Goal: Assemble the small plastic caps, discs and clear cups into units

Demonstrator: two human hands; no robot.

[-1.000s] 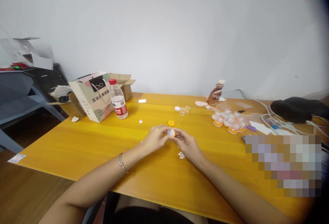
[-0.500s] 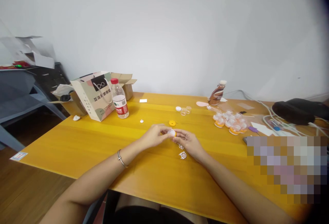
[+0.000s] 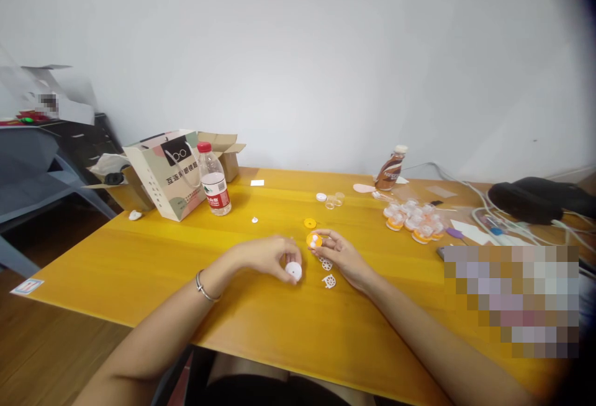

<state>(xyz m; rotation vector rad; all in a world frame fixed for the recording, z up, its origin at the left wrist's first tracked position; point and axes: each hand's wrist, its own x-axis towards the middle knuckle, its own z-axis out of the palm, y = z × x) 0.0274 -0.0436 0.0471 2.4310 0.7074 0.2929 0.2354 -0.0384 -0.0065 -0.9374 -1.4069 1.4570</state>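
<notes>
Yellow wooden table (image 3: 139, 263), white wall behind. My left hand (image 3: 267, 256) pinches a round white plastic lid (image 3: 293, 270); at its 2 o'clock, my right hand (image 3: 342, 256) grips a small orange plastic pot (image 3: 313, 240).

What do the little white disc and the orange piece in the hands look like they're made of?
White disc in the left hand: probably moulded plastic, opaque, smooth and evenly coloured. Orange piece in the right hand: likely plastic too, bright and slightly glossy; too small to be sure.
</notes>
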